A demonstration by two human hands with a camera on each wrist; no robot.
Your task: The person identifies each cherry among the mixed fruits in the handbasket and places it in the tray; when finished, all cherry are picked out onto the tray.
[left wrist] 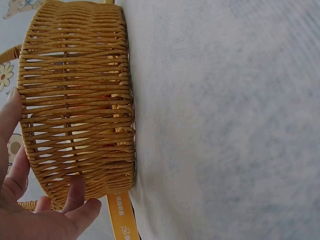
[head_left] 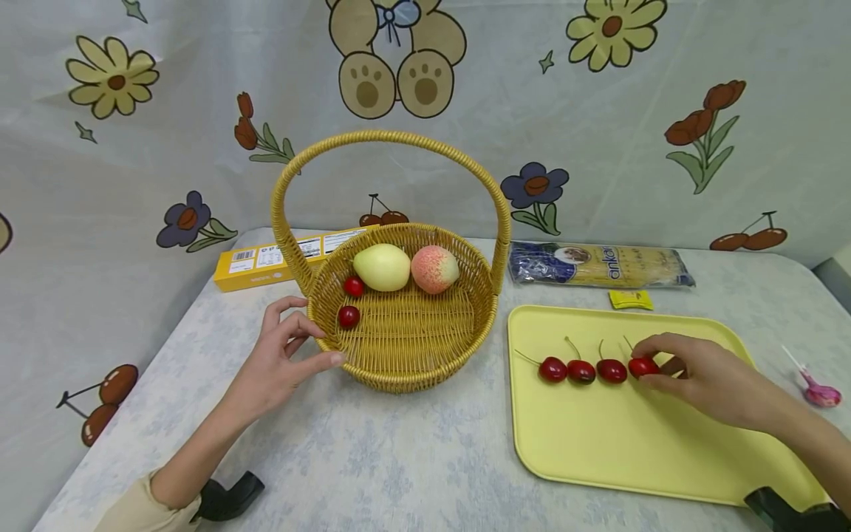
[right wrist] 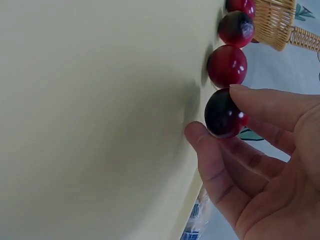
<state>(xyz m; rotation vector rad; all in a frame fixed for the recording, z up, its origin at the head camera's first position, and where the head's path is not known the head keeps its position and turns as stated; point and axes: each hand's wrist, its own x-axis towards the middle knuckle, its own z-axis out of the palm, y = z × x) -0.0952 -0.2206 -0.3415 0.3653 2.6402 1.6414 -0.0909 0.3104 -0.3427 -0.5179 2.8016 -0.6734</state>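
A wicker basket [head_left: 399, 380] with a tall handle [head_left: 392, 137] stands mid-table and holds a pale yellow fruit [head_left: 382, 267], a peach [head_left: 435, 269] and two cherries [head_left: 349, 316]. My left hand [head_left: 326, 343] rests against the basket's left wall, its thumb touching the weave and its fingers loose. In the left wrist view that hand [left wrist: 45, 210] lies beside the basket wall [left wrist: 75, 100]. On the yellow tray [head_left: 618, 443] lies a row of several cherries [head_left: 580, 371]. My right hand [head_left: 645, 365] pinches the rightmost cherry [head_left: 640, 367] between thumb and fingers; up close, the cherry [right wrist: 223, 114] touches the tray [right wrist: 100, 125].
Behind the basket lies a yellow box [head_left: 266, 258]. A spaghetti packet [head_left: 598, 264] and a small yellow sachet [head_left: 630, 299] lie beyond the tray. A pink lollipop [head_left: 821, 394] is at the far right. Flowered cloth hangs behind the table.
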